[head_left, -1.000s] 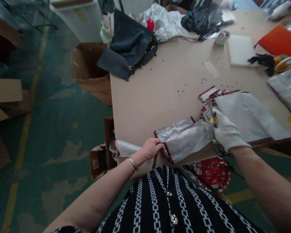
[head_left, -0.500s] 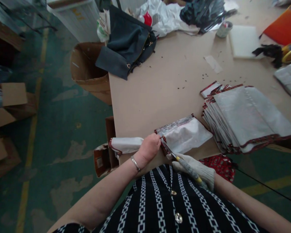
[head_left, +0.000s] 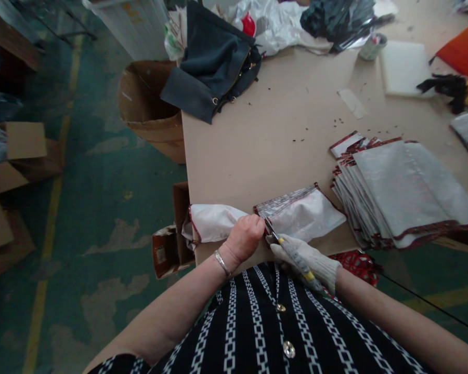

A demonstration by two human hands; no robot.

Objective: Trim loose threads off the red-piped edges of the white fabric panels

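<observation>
Two grips: your left hand (head_left: 247,236) pinches red-edged fabric (head_left: 308,214); your gloved right hand (head_left: 320,264) clasps a tool (head_left: 295,256). Likely trimming; the next snip needs tautness.

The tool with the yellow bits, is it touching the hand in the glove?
Touching: the head view shows the tool held in the gloved right hand, with no gap between them.

L hand (head_left: 246,235) clenched — R hand (head_left: 315,259) nr

Table's (head_left: 237,150) near edge: a sheet bundle (head_left: 312,213) lies left of the stack (head_left: 405,189).
Far left corner: a bag (head_left: 216,59) rests, a carton (head_left: 158,136) just beside the table.
</observation>
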